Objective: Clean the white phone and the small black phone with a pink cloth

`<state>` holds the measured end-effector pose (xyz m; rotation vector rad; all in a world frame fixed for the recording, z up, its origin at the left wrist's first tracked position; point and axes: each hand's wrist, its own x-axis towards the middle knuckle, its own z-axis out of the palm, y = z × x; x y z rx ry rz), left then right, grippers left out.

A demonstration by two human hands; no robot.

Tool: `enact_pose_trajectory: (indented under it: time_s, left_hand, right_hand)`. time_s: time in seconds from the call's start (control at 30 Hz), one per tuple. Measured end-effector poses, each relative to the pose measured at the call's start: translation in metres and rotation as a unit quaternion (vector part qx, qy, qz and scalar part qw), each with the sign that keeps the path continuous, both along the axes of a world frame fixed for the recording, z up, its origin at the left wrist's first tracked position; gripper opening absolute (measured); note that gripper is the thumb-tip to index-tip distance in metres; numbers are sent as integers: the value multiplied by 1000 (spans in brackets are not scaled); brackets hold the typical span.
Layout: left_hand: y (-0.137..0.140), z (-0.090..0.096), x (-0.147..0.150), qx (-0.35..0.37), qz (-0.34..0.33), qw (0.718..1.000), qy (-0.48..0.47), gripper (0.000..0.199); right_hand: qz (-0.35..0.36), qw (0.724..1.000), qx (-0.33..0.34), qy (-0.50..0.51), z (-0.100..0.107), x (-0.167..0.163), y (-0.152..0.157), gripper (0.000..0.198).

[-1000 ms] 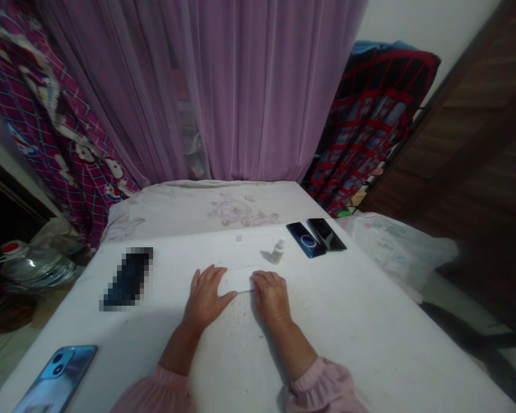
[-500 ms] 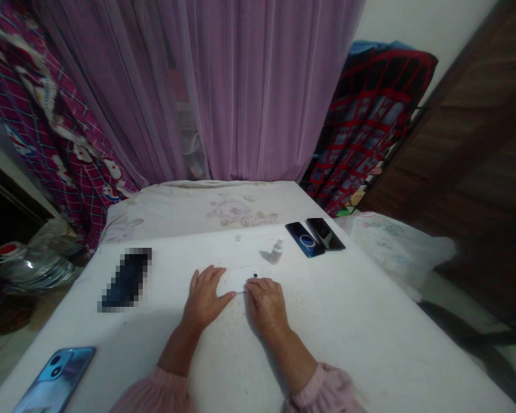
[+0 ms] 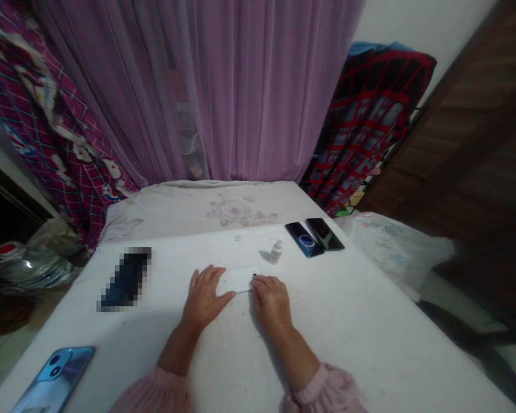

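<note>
A thin, flat white rectangular thing [image 3: 239, 280] lies on the white table; its pale surface blends with the cloth, so its exact kind does not show. My left hand [image 3: 203, 297] grips its left end, thumb at the near edge and fingers at the far edge. My right hand [image 3: 270, 298] is closed over its right end, fingertips bunched together; whatever they pinch is hidden. Just beyond those fingertips shows a small dark spot [image 3: 254, 275]. Behind the right hand a small white bottle [image 3: 276, 251] stands upright.
Two dark phones [image 3: 304, 240] lie side by side at the back right. A blue phone [image 3: 54, 378] lies at the near left, with a pixelated dark object [image 3: 126, 280] beyond it. A small greyish square [image 3: 238, 238] lies behind the bottle's left. A plastic bag [image 3: 395, 241] hangs beside the right edge.
My right hand has slid slightly to the right along the near edge of the white rectangular thing, baring more of that edge. My left hand has stayed in place.
</note>
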<state>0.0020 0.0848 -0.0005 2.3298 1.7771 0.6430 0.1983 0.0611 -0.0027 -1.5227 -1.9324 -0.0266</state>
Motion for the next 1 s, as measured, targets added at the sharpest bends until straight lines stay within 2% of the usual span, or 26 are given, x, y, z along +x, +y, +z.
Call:
enact_pose_trajectory:
  time_s: [0.13,0.27,0.6,1.0]
  left_hand:
    - [0,0,1,-5,2,1000,6,52]
    - [-1,2,1,-8,2,1000,13,53]
    - [-1,3,1,-6,4,1000,1,51]
    - [-1,7,2,-22,5,1000,18,54]
  right_hand:
    - [26,1000,-2,8,-1,-10,-5,20]
    - [25,1000,-16,7,1,-5,-5,22]
    - [-23,999,-18,30,0,14,-2,21]
    - [43,999,-10,-6,2,-11,-11,18]
